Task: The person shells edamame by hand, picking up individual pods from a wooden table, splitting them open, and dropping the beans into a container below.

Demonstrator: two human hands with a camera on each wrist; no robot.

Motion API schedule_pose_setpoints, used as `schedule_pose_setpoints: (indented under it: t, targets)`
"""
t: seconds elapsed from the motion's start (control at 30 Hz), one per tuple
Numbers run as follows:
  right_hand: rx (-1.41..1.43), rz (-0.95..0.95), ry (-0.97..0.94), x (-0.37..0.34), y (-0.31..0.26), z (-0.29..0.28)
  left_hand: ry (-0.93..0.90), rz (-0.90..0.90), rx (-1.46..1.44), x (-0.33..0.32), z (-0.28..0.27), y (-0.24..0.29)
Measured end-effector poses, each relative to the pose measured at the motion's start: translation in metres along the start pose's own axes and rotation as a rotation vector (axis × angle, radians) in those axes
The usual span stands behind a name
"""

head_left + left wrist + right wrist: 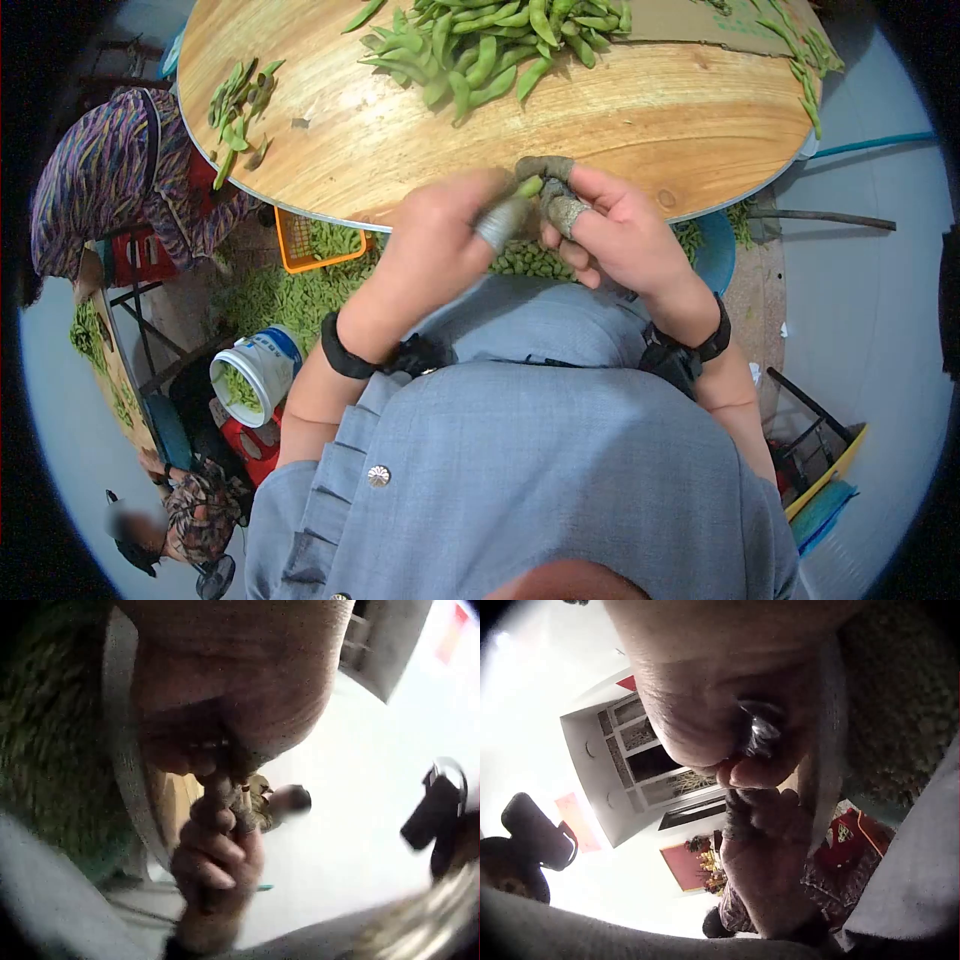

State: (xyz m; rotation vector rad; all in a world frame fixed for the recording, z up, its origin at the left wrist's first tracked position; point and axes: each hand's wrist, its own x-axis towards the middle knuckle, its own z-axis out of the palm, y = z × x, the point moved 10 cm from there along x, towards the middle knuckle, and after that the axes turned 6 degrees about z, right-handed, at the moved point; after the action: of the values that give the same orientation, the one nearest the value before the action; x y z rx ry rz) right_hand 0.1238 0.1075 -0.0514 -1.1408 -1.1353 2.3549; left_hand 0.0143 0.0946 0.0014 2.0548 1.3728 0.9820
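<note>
Head view: a green pod (pixel 529 187) is held between the two hands, at the near edge of the round tabletop (pixel 350 170). The pod is pinched by the left hand (pixel 440 240) between thumb and forefinger; the left thumb is wrapped in a grey covering. The other end of the pod is met by the thumb and forefinger of the right hand (pixel 630 240), closed narrowly about it; both of these digits are covered in stained grey wrapping. The remaining right fingers are curled. Finger contact is partly hidden in both wrist views.

A pile of soybean pods (pixel 485 45) is observed at the far edge of the tabletop, about its middle. A smaller bunch of darkened pods (pixel 235 105) is noted by the left edge. Cardboard (pixel 690 22) is laid at the far right, with thin stems and pods (pixel 805 75) along the right edge.

Below the near edge, small green pieces (pixel 540 260) are seen beneath the hands, and part of a blue basin (pixel 715 255) is visible to their right. An orange basket (pixel 295 250), heaped pods (pixel 290 300) and a white bucket (pixel 265 365) containing pods are located below left.
</note>
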Motion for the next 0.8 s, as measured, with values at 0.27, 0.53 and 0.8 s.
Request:
schedule_pose_setpoints:
  t: [0.27,0.53,0.8]
  targets:
    - [-0.308,-0.051,0.139,-0.001,-0.017,0.001,0.142,0.304,0.762,0.006,0.002,0.032]
    - [-0.161,-0.066,0.050,-0.008,-0.008,-0.013,-0.053,-0.329,-0.436,-0.004,0.011,-0.027]
    - [-0.932,-0.865,0.377,-0.036,-0.059,0.000,-0.070,-0.029,-0.051,0.002,0.008,0.006]
